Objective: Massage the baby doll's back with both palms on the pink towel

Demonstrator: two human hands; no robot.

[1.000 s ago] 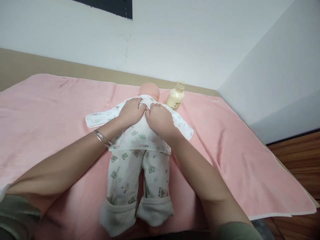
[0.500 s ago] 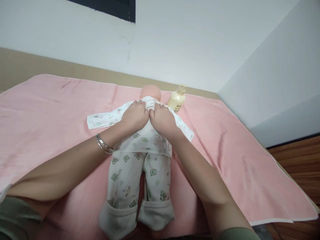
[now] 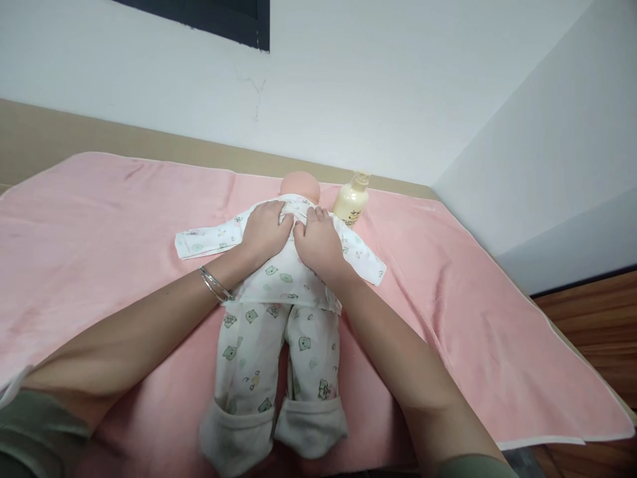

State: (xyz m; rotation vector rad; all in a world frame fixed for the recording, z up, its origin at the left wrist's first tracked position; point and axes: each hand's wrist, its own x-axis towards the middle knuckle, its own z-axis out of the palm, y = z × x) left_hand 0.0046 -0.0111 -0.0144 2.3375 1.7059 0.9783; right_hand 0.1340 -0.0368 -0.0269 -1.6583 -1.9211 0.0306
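Palms down, your left hand (image 3: 266, 229) and right hand (image 3: 318, 240) lie open on the doll's shirt (image 3: 279, 279), centre frame. A pump bottle (image 3: 351, 202) stands beside its head (image 3: 300, 184).

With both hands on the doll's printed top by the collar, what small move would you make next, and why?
I would probably slide both hands apart, smoothing the top toward the sleeves. The left hand and right hand lie side by side just below the collar, where the cloth looks bunched, while both sleeves lie spread on the towel.
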